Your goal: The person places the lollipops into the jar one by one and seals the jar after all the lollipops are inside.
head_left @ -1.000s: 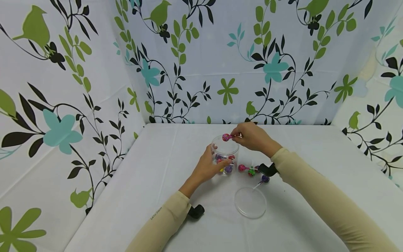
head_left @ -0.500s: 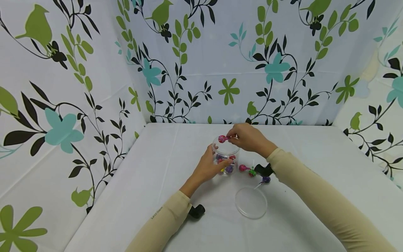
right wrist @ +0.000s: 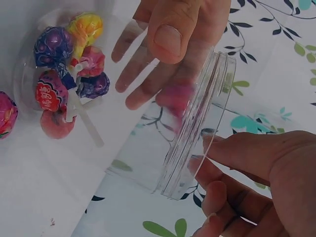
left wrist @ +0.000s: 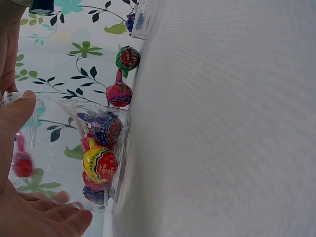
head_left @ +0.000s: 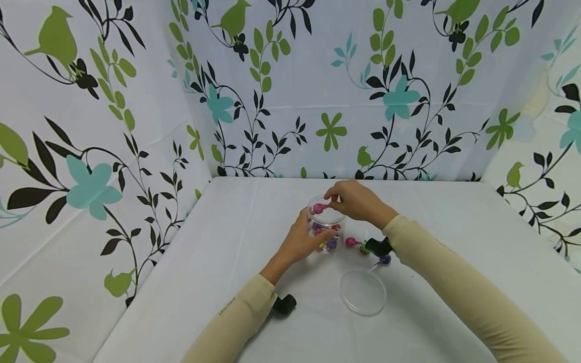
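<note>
A clear plastic jar (head_left: 328,229) stands upright, holding several wrapped lollipops (left wrist: 100,163) at its bottom. My left hand (head_left: 303,237) grips the jar's side, thumb on the near wall and fingers round the far side. At the jar's open mouth is my right hand (head_left: 356,201), thumb and forefinger at the stick end of a pink lollipop (head_left: 319,208). Its head sits at rim level in the head view and looks blurred through the wall in the right wrist view. The stick itself is hard to make out between the fingertips.
Right of the jar lie a pink lollipop (head_left: 351,242), a green one (head_left: 364,249) and a purple one (head_left: 385,259). A round clear lid (head_left: 343,302) lies nearer on the white table (head_left: 218,302). Patterned cloth (head_left: 281,111) hangs behind and at the sides.
My right hand has moved left and down with the pink lollipop, from above the jar's rim into its mouth. The left hand stays on the jar.
</note>
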`<state>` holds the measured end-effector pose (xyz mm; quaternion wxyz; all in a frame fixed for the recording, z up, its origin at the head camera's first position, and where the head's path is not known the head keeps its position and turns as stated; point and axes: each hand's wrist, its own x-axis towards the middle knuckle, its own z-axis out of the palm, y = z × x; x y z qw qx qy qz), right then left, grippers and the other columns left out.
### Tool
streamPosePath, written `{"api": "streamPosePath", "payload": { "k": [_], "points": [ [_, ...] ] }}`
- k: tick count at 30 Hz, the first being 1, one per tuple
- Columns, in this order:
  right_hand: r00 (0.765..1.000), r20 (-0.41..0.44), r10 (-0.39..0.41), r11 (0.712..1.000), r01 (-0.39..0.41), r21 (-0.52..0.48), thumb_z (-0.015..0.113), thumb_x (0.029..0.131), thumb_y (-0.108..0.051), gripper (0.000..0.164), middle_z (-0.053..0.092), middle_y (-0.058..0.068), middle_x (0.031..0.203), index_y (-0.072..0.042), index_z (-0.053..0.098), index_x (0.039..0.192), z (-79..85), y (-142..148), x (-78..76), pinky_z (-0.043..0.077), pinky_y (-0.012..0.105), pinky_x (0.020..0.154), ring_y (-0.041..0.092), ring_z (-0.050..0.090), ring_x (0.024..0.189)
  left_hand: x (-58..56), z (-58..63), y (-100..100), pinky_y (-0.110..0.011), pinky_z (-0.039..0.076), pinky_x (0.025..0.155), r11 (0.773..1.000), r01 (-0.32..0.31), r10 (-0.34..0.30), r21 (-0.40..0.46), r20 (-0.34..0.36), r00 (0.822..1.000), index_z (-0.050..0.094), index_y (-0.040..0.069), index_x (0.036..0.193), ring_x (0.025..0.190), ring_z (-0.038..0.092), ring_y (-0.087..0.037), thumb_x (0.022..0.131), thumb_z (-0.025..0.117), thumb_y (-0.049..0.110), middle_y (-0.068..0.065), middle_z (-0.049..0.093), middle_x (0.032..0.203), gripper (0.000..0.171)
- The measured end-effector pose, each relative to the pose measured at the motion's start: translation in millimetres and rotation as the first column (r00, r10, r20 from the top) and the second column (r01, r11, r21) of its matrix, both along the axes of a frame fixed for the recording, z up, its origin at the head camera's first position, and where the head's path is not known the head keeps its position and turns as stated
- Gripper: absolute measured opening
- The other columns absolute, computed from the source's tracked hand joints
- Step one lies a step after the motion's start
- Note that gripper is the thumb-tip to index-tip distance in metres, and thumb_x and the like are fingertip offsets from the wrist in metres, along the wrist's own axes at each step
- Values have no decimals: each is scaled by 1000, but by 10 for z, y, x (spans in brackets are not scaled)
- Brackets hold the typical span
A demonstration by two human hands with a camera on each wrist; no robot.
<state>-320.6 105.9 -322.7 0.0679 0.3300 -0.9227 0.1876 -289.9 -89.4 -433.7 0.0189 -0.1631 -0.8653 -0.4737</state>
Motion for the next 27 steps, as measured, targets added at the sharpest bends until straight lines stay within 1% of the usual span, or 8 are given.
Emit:
{"api": "streamPosePath", "payload": {
  "k": [3, 6, 11, 19, 23, 27],
  "points": [
    [1000, -5, 11, 1000, -11, -3, 75, 95, -4, 21, 73, 6, 97, -1, 77, 116, -3, 16, 1, 59, 33, 72, 18, 65, 79, 0, 0, 5, -55, 39, 113, 1000, 8, -8, 12, -4, 1000, 23, 8, 161, 141, 46, -31, 90, 74, 61, -15, 47, 155, 102],
    [1000, -1, 8, 1000, -8, -2, 75, 95, -4, 21, 72, 6, 97, -1, 77, 116, -1, 45, 6, 59, 34, 71, 19, 64, 79, 4, 6, 9, -55, 40, 113, 1000, 11, -11, 25, -5, 1000, 24, 7, 161, 139, 48, -33, 91, 74, 60, -18, 47, 154, 101],
    [1000, 7, -9, 1000, 9, -21, 75, 96, -4, 19, 72, 6, 97, 0, 77, 115, -5, 133, 7, 58, 35, 72, 20, 64, 81, 8, 10, 12, -55, 39, 113, 1000, 0, 0, 15, -12, 1000, 24, 3, 160, 140, 46, -34, 90, 75, 59, -19, 45, 155, 103],
    [999, 13, -47, 997, 48, -68, 74, 96, -4, 18, 70, 7, 94, 1, 77, 113, -31, 381, 13, 57, 36, 70, 22, 61, 81, 24, 23, 17, -57, 38, 113, 1000, -10, 9, -6, -22, 1000, 25, 4, 161, 144, 42, -34, 89, 74, 61, -18, 43, 157, 104],
    [997, 36, -69, 994, 71, -80, 74, 96, -4, 16, 69, 5, 92, 0, 77, 111, -76, 518, 22, 55, 35, 68, 22, 59, 81, 31, 33, 22, -57, 37, 114, 1000, -11, 10, -9, -19, 1000, 25, 5, 161, 145, 40, -34, 89, 75, 61, -17, 43, 158, 103],
    [997, 46, -68, 994, 72, -86, 73, 96, -4, 15, 69, 4, 92, 0, 77, 110, -128, 629, 25, 53, 36, 69, 22, 58, 81, 23, 17, 25, -56, 37, 114, 1000, -14, 14, -2, -17, 1000, 25, 5, 160, 145, 41, -34, 90, 75, 60, -17, 44, 157, 102]
  ]
}}
